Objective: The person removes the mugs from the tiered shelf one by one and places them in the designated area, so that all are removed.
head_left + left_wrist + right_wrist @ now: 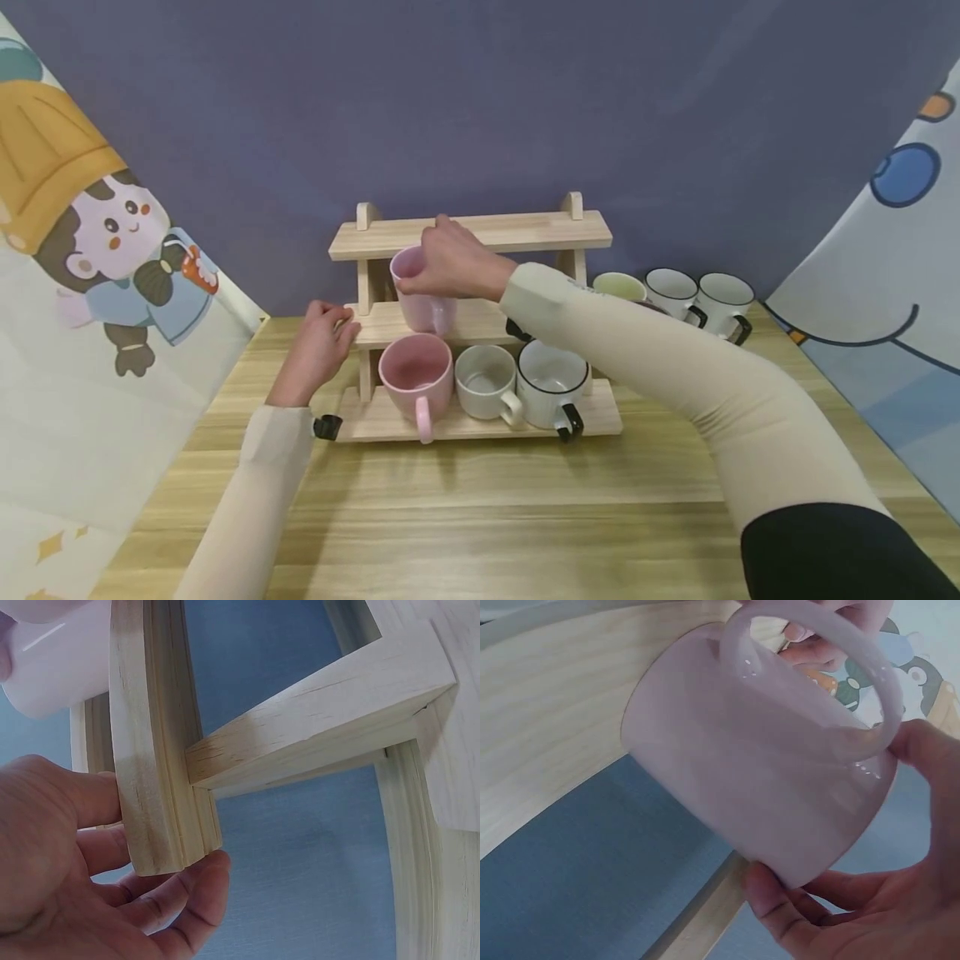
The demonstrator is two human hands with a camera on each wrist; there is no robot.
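My right hand (461, 262) grips a light pink mug (418, 307) near its rim, thumb on one side and fingers on the other. The mug stands at the left end of the middle tier of a wooden shelf rack (480, 321), its base right at the board in the right wrist view (735, 750). Its handle faces the front. At the rack's left side my left hand (318, 346) holds the end of the middle board, thumb and fingers wrapped about it in the left wrist view (161, 825).
On the bottom tier are a darker pink mug (417, 375), a grey-white mug (483, 383) and a white mug with black rim (553, 387). To the rack's right stand a mug with a yellow-green inside (619, 286) and two black-rimmed white mugs (671, 292). A dark blue backdrop (480, 108) rises behind.
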